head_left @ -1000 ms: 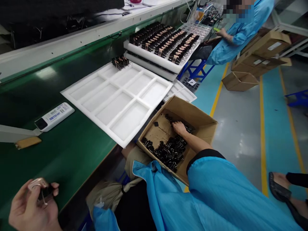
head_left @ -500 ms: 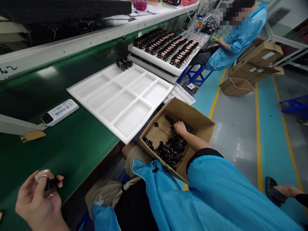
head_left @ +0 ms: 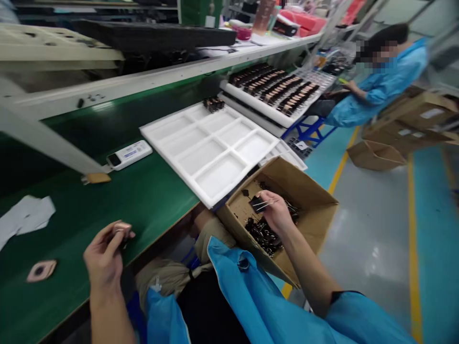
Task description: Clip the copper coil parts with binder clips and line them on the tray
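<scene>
Two hands busy: right hand (head_left: 274, 212) pinches binder clip (head_left: 258, 204) over cardboard box (head_left: 315, 215); left hand (head_left: 103, 251), at 8 o'clock, grips small rose-gold part (head_left: 122, 228).

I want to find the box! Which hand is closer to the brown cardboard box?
Right. The right hand is over the brown cardboard box, holding a black clip; the left hand is off beside the green belt.
</scene>
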`<state>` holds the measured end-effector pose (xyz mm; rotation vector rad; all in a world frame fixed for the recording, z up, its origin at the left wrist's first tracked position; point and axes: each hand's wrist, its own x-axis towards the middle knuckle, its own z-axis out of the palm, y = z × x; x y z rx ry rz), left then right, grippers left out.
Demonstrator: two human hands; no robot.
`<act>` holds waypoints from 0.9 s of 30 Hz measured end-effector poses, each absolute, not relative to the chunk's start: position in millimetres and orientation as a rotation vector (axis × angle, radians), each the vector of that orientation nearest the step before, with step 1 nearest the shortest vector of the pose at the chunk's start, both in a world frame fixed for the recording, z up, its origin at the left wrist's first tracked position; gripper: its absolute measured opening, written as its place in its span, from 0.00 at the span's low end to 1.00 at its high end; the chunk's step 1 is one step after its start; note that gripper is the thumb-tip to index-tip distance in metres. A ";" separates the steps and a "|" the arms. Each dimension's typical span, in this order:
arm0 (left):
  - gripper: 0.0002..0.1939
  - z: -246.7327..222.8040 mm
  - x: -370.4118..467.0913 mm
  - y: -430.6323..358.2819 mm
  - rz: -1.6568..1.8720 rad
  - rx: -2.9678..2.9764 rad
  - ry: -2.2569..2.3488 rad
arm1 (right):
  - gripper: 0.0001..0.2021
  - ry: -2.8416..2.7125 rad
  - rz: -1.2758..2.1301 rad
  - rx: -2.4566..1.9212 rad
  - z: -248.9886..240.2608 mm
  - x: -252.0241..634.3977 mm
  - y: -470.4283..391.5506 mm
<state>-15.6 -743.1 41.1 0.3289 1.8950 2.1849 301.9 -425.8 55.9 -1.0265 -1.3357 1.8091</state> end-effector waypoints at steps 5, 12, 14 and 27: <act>0.16 45.9 -3.4 -752.2 1.943 0.488 1.684 | 0.20 -1.532 2.181 -0.705 68.6 169.1 -523.5; 0.20 40.3 -2.0 -756.0 1.866 0.480 1.702 | 0.26 -1.799 2.328 -0.435 33.1 63.5 -571.8; 0.20 39.0 -0.3 -756.0 1.876 0.472 1.718 | 0.26 -1.897 2.276 -0.386 30.9 61.6 -571.7; 0.23 40.8 0.8 -751.9 2.017 0.345 1.727 | 0.24 -1.891 2.310 -0.390 31.7 66.7 -555.8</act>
